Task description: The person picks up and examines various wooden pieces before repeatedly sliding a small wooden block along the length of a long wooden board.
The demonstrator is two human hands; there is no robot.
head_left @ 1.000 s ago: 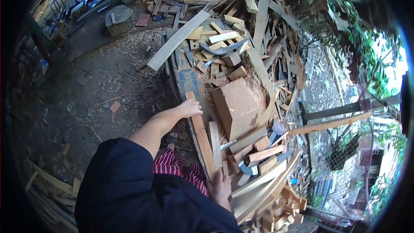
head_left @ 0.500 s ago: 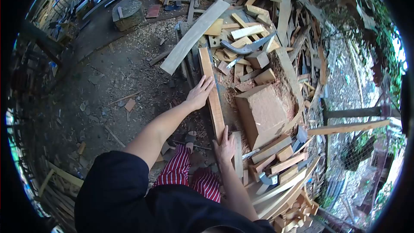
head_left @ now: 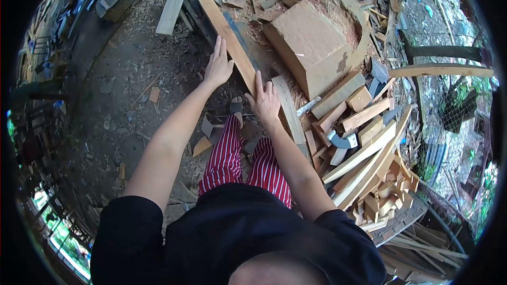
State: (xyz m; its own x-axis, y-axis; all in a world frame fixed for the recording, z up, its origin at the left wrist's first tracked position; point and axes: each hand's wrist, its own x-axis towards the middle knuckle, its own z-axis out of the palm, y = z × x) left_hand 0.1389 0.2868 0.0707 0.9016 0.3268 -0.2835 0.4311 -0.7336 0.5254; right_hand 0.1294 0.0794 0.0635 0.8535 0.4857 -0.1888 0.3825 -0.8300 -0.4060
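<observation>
A long, narrow wooden plank (head_left: 230,35) lies slanted along the edge of the work surface, its far end up and to the left. My left hand (head_left: 218,66) is at the plank's left side, fingers stretched out and fingertips against its edge, thumb apart. At the near end, my right hand (head_left: 266,103) grips the plank, with the thumb to the left and the fingers on the right side. A dark, flat strip (head_left: 235,27) runs beside the plank's right edge.
A large wooden block (head_left: 309,37) stands right of the plank. A pale board (head_left: 289,110) lies beside my right hand. Stacked offcuts (head_left: 364,121) and a blue-grey curved tool handle (head_left: 342,140) sit at the right. Another pale board (head_left: 177,2) juts out at the upper left.
The view has tipped downward, so the scene sits higher. My left hand has moved from the plank's top face to its left edge, nearer my right hand, which stays at the near end.
</observation>
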